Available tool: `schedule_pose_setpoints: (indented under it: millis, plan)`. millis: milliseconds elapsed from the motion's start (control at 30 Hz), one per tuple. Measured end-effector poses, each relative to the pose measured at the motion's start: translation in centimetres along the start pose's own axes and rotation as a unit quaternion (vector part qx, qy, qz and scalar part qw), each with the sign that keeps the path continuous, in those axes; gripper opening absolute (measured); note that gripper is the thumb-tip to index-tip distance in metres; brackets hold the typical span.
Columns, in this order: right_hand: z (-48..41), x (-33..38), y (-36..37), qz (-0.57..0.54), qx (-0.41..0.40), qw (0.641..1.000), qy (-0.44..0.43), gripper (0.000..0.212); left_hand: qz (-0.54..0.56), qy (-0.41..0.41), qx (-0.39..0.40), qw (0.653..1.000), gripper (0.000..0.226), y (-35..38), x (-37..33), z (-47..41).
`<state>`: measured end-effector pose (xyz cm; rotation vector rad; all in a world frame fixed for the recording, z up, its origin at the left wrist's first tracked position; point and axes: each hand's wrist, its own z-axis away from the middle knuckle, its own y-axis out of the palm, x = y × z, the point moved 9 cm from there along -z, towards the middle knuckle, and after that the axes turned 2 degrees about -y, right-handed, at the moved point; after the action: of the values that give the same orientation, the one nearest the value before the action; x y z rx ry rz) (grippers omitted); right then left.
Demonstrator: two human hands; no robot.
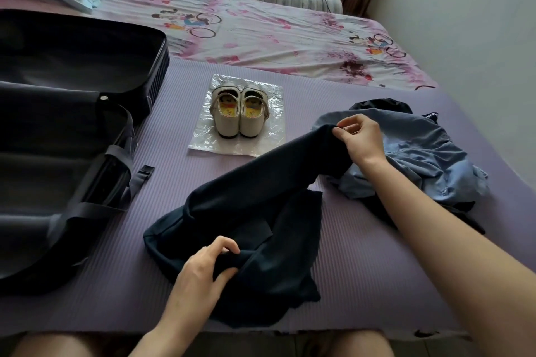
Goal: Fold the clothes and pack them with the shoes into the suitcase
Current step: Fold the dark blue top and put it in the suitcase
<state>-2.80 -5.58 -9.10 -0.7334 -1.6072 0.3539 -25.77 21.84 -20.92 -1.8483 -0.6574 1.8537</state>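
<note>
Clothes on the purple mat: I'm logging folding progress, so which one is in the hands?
The dark navy garment: left hand and right hand both grip it. The crumpled light blue garment lies ungripped.

Both hands (203, 266) (359, 136) grip a dark garment (261, 203) beside shoes (239, 111).

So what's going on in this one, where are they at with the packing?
A person is working on a dark navy garment spread over the purple mat. The left hand grips its near end and the right hand pinches the far end, lifted off the mat. A light blue garment lies crumpled to the right, unfolded. The white shoes sit on a clear plastic bag, outside the open suitcase at the left.
</note>
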Motion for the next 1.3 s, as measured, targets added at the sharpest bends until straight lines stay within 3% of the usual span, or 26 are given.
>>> schedule_pose_setpoints:
  millis: [300,400,500,567,633,767,967,1100,1200,1300]
  plan:
    - [1.6,-4.3,2.4,0.07,0.044,0.997,0.005,0.017,0.049,-0.015,-0.016,0.999,0.033,-1.0,0.5,0.3]
    - [3.0,-3.7,4.1,0.2,0.073,0.974,-0.073,0.041,0.051,-0.009,-0.026,0.998,0.031,-1.1,0.8,0.8]
    - [6.0,-0.8,6.3,0.178,0.123,0.961,-0.173,0.049,0.046,-0.011,-0.066,0.997,0.029,-1.7,1.6,1.4]
    - [8.8,1.8,8.5,0.131,0.212,0.934,-0.258,0.052,0.057,-0.019,-0.093,0.994,0.031,-2.4,2.0,1.8]
    - [11.8,3.8,11.1,0.134,0.315,0.882,-0.325,0.056,0.064,-0.023,-0.104,0.992,0.028,-2.9,2.2,2.1]
    - [15.5,4.6,16.3,0.267,0.442,0.765,-0.385,0.079,0.09,-0.027,-0.095,0.991,0.023,-2.7,2.1,3.1]
    - [14.5,4.2,20.7,0.351,0.434,0.725,-0.404,0.104,0.19,-0.053,-0.093,0.976,0.034,-2.0,2.7,3.9]
    - [14.8,4.5,22.0,0.375,0.433,0.693,-0.438,0.073,0.208,-0.043,-0.104,0.972,0.033,-2.8,2.5,3.8]
    - [14.8,4.9,22.4,0.362,0.427,0.703,-0.439,0.048,0.196,-0.023,-0.105,0.975,0.024,-3.3,2.4,3.9]
    - [11.7,6.6,20.1,0.274,0.354,0.812,-0.374,0.022,0.193,-0.034,-0.109,0.975,0.025,-3.7,3.4,3.8]
